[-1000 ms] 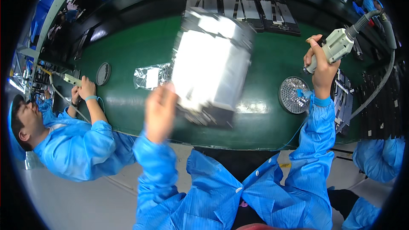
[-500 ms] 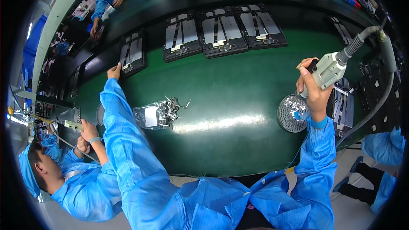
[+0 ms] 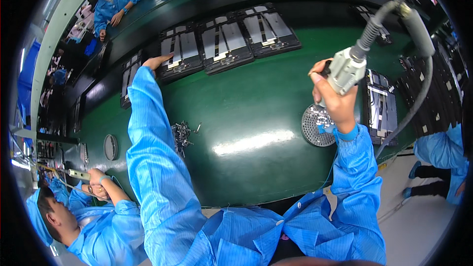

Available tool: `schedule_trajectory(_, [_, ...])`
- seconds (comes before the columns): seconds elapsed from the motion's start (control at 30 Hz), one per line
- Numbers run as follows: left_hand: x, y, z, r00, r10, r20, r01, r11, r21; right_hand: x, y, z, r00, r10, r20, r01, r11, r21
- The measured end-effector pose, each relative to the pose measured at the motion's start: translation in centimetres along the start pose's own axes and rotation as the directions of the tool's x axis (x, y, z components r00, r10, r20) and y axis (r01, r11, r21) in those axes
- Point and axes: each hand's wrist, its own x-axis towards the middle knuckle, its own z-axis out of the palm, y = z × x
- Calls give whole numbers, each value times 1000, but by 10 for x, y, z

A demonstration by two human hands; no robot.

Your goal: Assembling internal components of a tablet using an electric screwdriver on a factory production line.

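Well to the left of the loose pile of small silver and black metal parts point(image 3: 182, 135), a co-worker point(image 3: 98, 226) in blue holds a slim pale tool point(image 3: 80, 174). Between them lies a shallow round grey dish point(image 3: 111, 147), its contents too small to make out. Beyond the pile, slightly left, sits a flat black rectangular device with grey panels point(image 3: 132, 76). Just right of it, the left hand point(image 3: 156, 62) touches the near left edge of a similar black-framed device with pale grey panels point(image 3: 181, 54), arm stretched forward past the pile; the fingers are partly hidden, so I cannot tell whether they are clamped. Two more matching devices point(image 3: 236, 37) continue that row, beyond the pile to its right. Well right of the pile on the green desk point(image 3: 241, 113), a round grey perforated dish point(image 3: 311, 129) holds small silver pieces. Over its far right side, the right hand point(image 3: 337, 97), elbow bent, is wrapped around a boxy pale grey hand tool point(image 3: 349, 71) with a ribbed grey hose point(image 3: 369, 34).
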Motion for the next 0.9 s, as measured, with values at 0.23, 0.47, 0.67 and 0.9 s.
schedule_trajectory(0.23, [-121,33,17,704,653,-278,-613,757,227,3,-5,-11,998,28,48,-26,999,-32])
schedule_trajectory(0.47, [-343,-93,126,790,552,-265,-601,784,-157,8,-5,-26,1000,-12,24,13,999,-44])
schedule_trajectory(0.67, [-433,-166,236,938,345,-25,-319,836,-445,5,0,-19,997,-51,58,54,997,-55])
schedule_trajectory(0.9, [-367,-82,223,408,900,-151,-714,418,561,1,1,-25,999,-44,-3,44,999,-31])
